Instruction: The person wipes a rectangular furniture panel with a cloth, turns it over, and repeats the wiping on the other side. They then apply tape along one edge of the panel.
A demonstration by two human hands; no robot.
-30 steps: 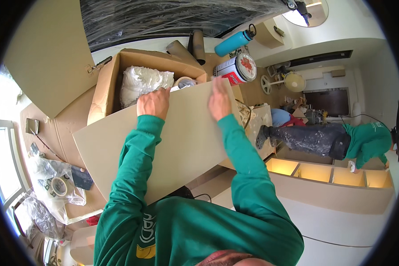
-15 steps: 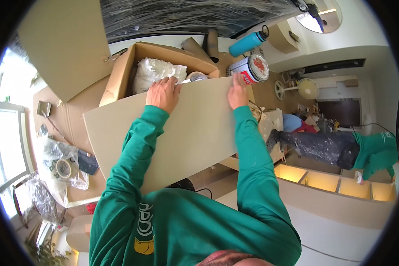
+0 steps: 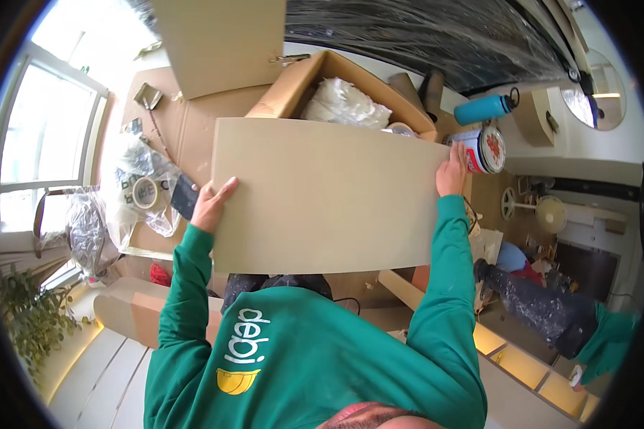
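Observation:
A flat beige panel (image 3: pixel 325 196) spans the space before my chest, held by its two side edges. My left hand (image 3: pixel 213 205) grips the left edge, the thumb lying on the panel's face and the other fingers partly out of sight. At the upper right corner, my right hand (image 3: pixel 451 171) is closed round the edge. Just beyond that hand lies a paint can (image 3: pixel 481 150) with a red-smeared lid. Behind the panel's far edge stands an open cardboard box (image 3: pixel 283 89) holding a white crumpled bundle (image 3: pixel 347 104) and a roll of tape (image 3: pixel 402 129).
A second beige panel (image 3: pixel 222 43) stands at the far left. Left of me are a tape roll (image 3: pixel 146 193) on plastic wrap and a brush (image 3: pixel 150 100). A blue bottle (image 3: pixel 483 109) is near the can. On the right a co-worker (image 3: pixel 551 307) works by lit shelves (image 3: pixel 519 365).
My left hand has moved from the panel's far edge to its left edge. The panel has turned squarer to me. My view has swung left, and my right hand still holds the right side.

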